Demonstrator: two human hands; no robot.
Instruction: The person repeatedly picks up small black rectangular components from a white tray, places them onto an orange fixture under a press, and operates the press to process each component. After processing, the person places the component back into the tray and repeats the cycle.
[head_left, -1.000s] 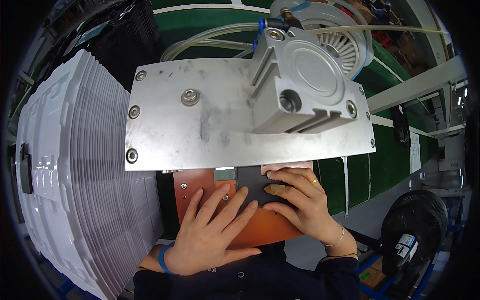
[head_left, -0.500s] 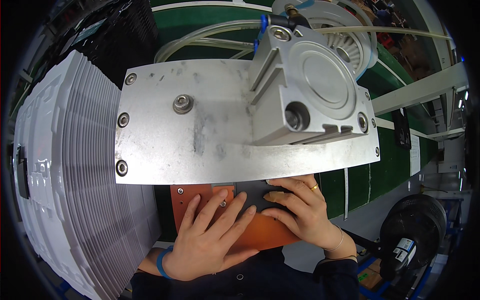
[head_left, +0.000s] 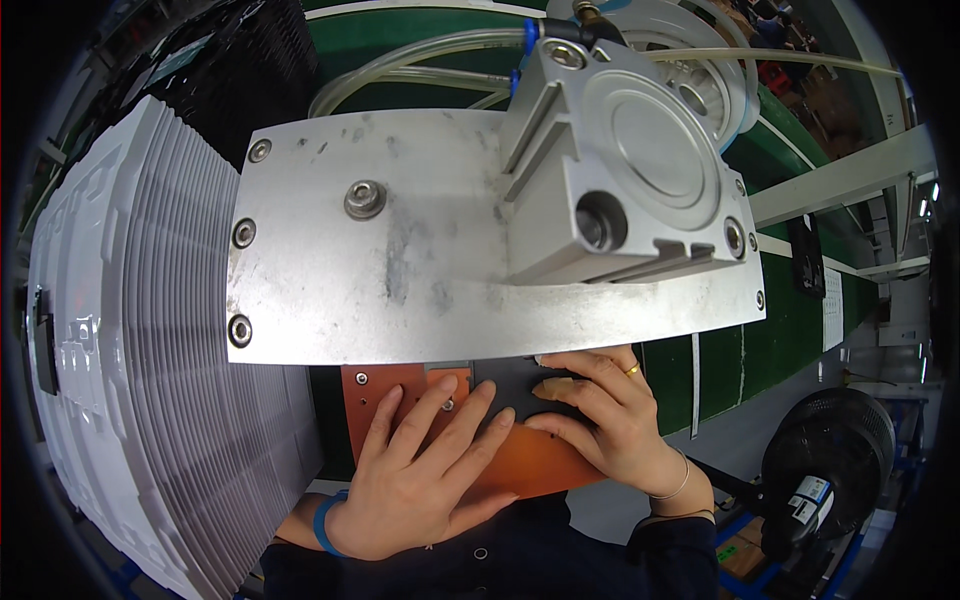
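Note:
An orange-brown fixture plate (head_left: 545, 462) lies below the front edge of a silver metal press plate (head_left: 320, 280). My left hand (head_left: 405, 495) rests on it, fingers spread, fingertips over a small orange block and a dark grey flat piece (head_left: 512, 388). At the right of that grey piece is my right hand (head_left: 615, 420), thumb apart from bent fingers, tips touching its surface. Tan wrapping covers some of these fingertips. The overhanging press plate hides the far part of the grey piece and partly my right forefinger's tip. Neither hand visibly grasps anything.
On the press plate stands a square pneumatic cylinder (head_left: 640, 165) with clear air hoses (head_left: 420, 70). A tall stack of white plastic trays (head_left: 190, 300) rises at the left, with black stacked trays (head_left: 220, 70) behind. A black fan (head_left: 825, 450) stands at the right.
The press plate and cylinder appear slightly higher in the picture. My two hands keep nearly the same pose on the fixture and the grey piece.

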